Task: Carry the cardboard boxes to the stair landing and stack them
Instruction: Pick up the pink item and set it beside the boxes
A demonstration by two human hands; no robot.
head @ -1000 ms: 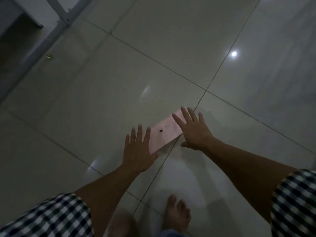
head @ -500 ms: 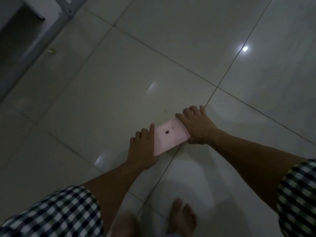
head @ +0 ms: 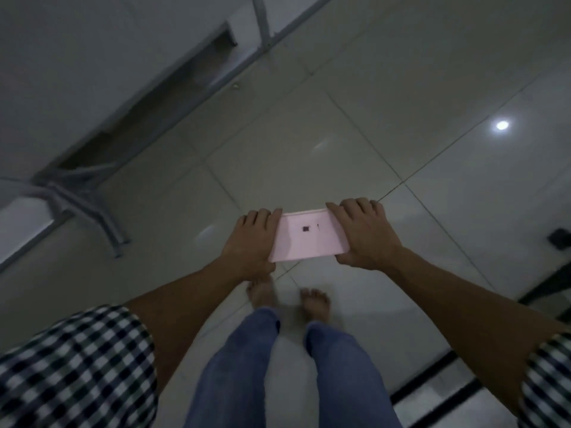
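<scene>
A small flat pink cardboard box (head: pixel 304 239) with a dark square mark on top is held level in front of me, above the tiled floor. My left hand (head: pixel 253 239) grips its left end, fingers curled over the far edge. Clamped on the right end is my right hand (head: pixel 364 234), its fingers wrapped over the top. Both forearms reach out from checked sleeves. Below the box I see my jeans and bare feet (head: pixel 315 304).
Pale glossy floor tiles (head: pixel 309 118) spread ahead, with a lamp reflection at the right. A grey metal frame with legs (head: pixel 102 211) stands at the left by a white wall. Dark-edged steps (head: pixel 432 384) show at the lower right, and a small dark object (head: pixel 559 237) at the right edge.
Both hands closed on the ends of the pink box and lifted it off the floor. The view has swung back, now showing my legs, the frame and the steps.
</scene>
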